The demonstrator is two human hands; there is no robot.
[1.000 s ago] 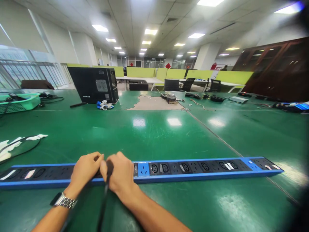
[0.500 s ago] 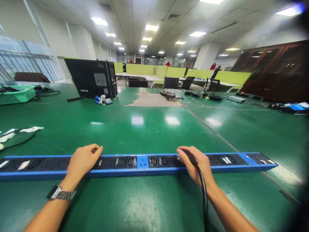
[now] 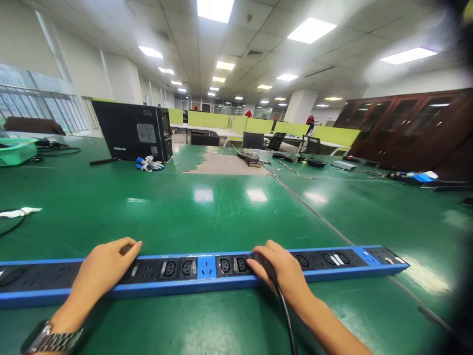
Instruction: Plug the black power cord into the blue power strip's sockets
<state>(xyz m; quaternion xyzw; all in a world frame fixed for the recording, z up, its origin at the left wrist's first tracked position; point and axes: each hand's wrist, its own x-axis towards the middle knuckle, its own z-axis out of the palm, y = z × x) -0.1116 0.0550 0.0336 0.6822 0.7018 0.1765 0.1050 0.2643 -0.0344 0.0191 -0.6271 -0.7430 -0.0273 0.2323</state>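
Right hand point(image 3: 284, 270): my fingers are shut tight on a black plug point(image 3: 266, 266); its cord point(image 3: 284, 301) runs toward me.
Left hand point(image 3: 100, 270): fingers bent over the power strip point(image 3: 207, 284); I can't tell if they grip it.
Power strip: right under both hands, its long way going left to right.
Nearest seen socket point(image 3: 242, 265): just left of the plug, closer to my right hand.
Worktop point(image 3: 221, 217): green, under the strip.

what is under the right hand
The blue-and-black power strip runs under the right hand, with sockets showing on both sides. The hand holds the end of a black cable. The strip's face directly beneath and the cable's tip are covered.
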